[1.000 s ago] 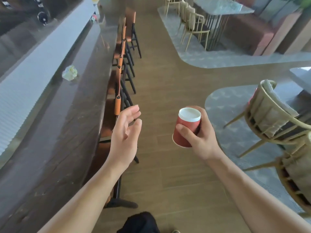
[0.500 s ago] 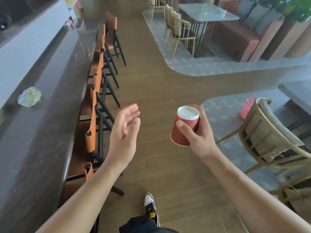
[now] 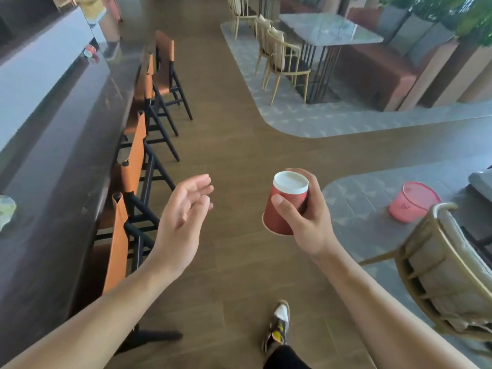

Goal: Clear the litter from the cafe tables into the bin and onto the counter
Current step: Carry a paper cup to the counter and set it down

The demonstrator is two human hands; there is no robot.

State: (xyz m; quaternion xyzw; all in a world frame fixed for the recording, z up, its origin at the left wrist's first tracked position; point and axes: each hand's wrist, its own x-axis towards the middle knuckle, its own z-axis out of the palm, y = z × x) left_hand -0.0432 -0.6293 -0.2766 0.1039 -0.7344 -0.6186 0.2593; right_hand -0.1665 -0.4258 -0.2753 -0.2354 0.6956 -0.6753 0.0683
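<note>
One view, from the head camera, looks down a cafe aisle with a wooden floor (image 3: 229, 145). The right hand (image 3: 306, 222) grips a red paper cup (image 3: 290, 182), fingers and thumb curled round its wall. The cup is held upside down and slightly tilted, its white base uppermost and its open rim pointing down and to the left, in mid-air above the floor. The left hand (image 3: 183, 217) is empty, palm turned inward, fingers relaxed and loosely spread; it is level with the cup and apart from it.

Along the left runs a long dark counter (image 3: 61, 145). A crumpled pale piece of litter (image 3: 6, 211) lies on it at the near left edge of the frame. A row of tall stools (image 3: 133, 166) with orange backs and black frames stands just beside the counter.

On the right, a pink bin (image 3: 412, 202) sits on a grey floor panel, well apart from the cup. A cushioned chair (image 3: 447, 265) with a gold frame stands near right. At the far right, a marble-topped table (image 3: 330, 29) stands between more gold chairs and a red bench. A shoe (image 3: 278, 323) shows at the near edge, on the floor.
</note>
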